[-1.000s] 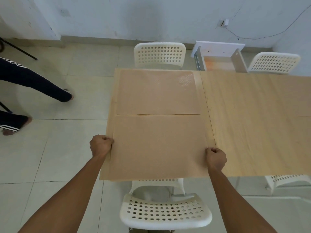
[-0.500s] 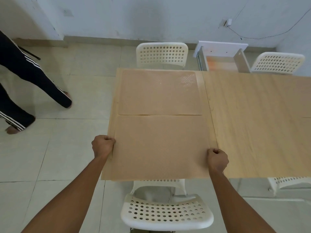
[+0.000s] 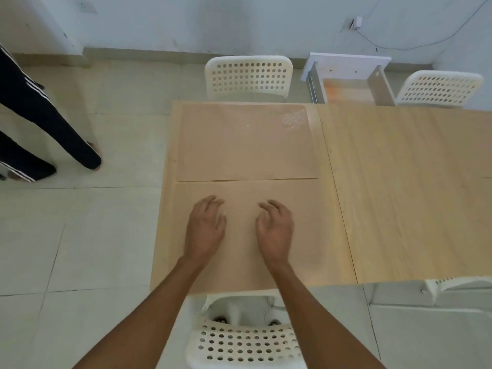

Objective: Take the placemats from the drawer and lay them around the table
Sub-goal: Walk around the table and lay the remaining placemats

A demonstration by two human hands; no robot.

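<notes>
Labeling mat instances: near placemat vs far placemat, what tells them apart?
The near placemat lies along the person's edge of the table; the far placemat lies along the opposite edge. Both open hands, left hand and right hand, are over the near placemat; the far placemat has nothing on it. The far placemat shows a shiny lattice glint at its far right corner; the near placemat looks matte. Both are tan rectangles, flat, edges nearly meeting.
</notes>
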